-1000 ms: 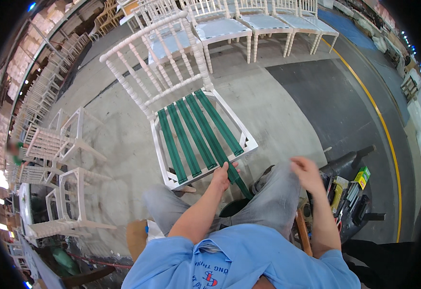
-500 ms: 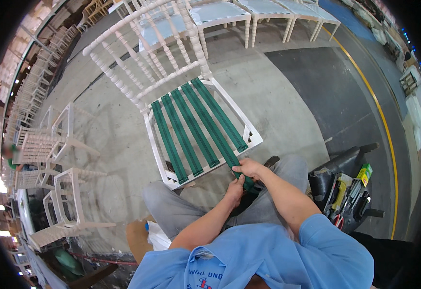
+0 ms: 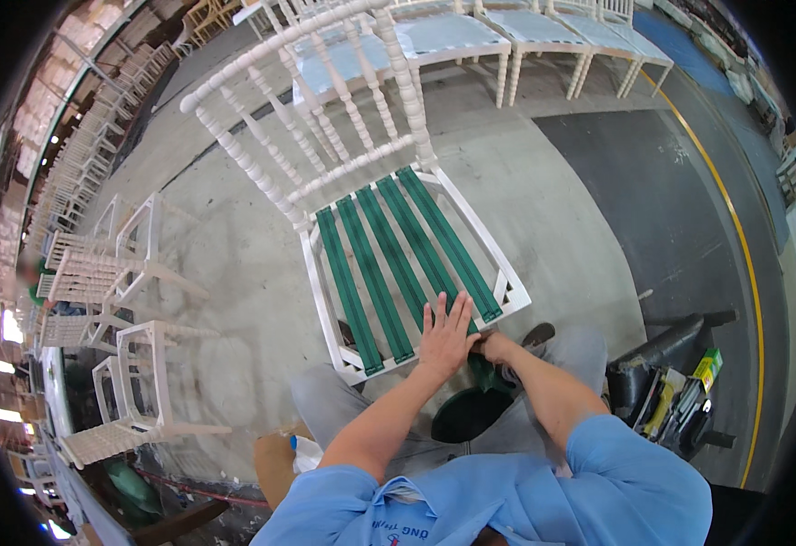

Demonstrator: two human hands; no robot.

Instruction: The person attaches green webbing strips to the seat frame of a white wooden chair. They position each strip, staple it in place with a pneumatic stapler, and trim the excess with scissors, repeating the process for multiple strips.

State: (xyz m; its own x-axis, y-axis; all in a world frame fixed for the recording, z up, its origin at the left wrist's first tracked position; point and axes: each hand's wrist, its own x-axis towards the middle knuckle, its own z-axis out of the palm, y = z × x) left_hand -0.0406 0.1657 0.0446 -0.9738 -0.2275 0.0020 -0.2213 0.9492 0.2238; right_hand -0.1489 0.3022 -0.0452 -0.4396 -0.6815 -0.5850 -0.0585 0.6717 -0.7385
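A white chair frame point(image 3: 483, 233) with a turned spindle back stands in front of me. Several green webbing straps point(image 3: 345, 291) run from its back rail to its front rail. My left hand point(image 3: 443, 342) lies flat with fingers outstretched over the front end of one strap, at the front rail. Just right of it, my right hand point(image 3: 498, 348) is closed on the loose webbing at the rail. Its fingertips are partly hidden. A green length of webbing point(image 3: 483, 371) hangs below that hand, between my knees, above a dark round thing point(image 3: 471, 414) whose kind I cannot tell.
At my right sits a black stool-like holder point(image 3: 657, 364) with hand tools and a green-yellow box point(image 3: 707, 369). Unfinished white chairs point(image 3: 157, 373) lie at the left. White chairs with covered seats point(image 3: 453, 38) line the back. A yellow floor line point(image 3: 735, 246) runs along the right.
My left hand has let go of the webbing and spread flat on the strap at the front rail. My right hand has moved under the rail's edge with the loose end. The view has shifted slightly.
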